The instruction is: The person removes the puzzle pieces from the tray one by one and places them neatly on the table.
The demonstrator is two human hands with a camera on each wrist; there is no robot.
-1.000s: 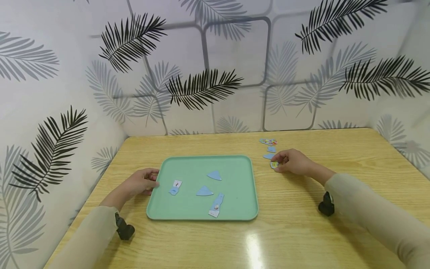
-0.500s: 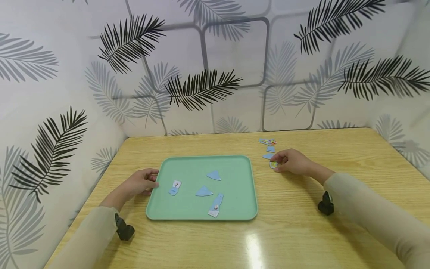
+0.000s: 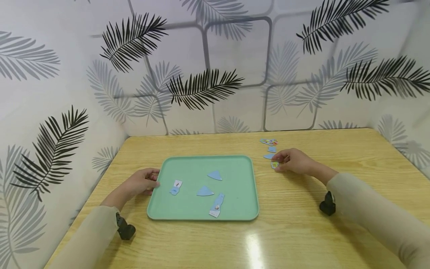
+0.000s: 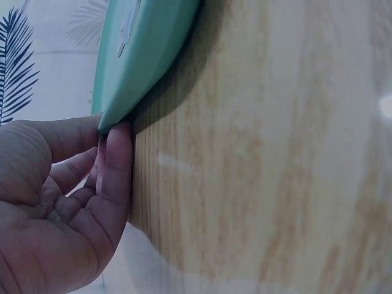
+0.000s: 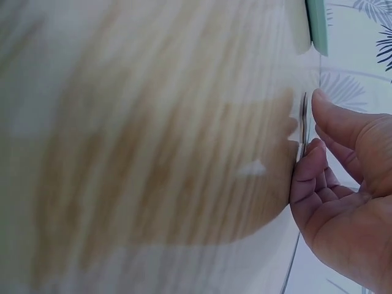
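A mint-green tray [image 3: 238,175] lies on the table. My left hand [image 3: 142,182] is at its left rim, thumb above and fingers below, pinching the edge in the left wrist view. My right hand [image 3: 295,162] is at a small flat puzzle piece [image 3: 274,164] with a yellow-green print, its fingers and thumb at opposite edges. Seen edge-on in the right wrist view, the piece [image 5: 303,122] lies by the thumb and curled fingers. Beyond it, a blue piece [image 3: 269,156], a smaller blue piece [image 3: 272,149] and a multicoloured piece [image 3: 268,141] form a column.
The tray holds several loose light-blue pieces: two pointed ones [image 3: 215,175], a long one with a white end [image 3: 217,204] and a blue-and-white one [image 3: 176,187]. The wooden table [image 3: 295,231] meets a leaf-patterned wall [image 3: 235,108] behind.
The view shifts very slightly. Both hands stay in place, the left at the tray rim and the right at the yellow-green puzzle piece. The tray and other pieces have not moved.
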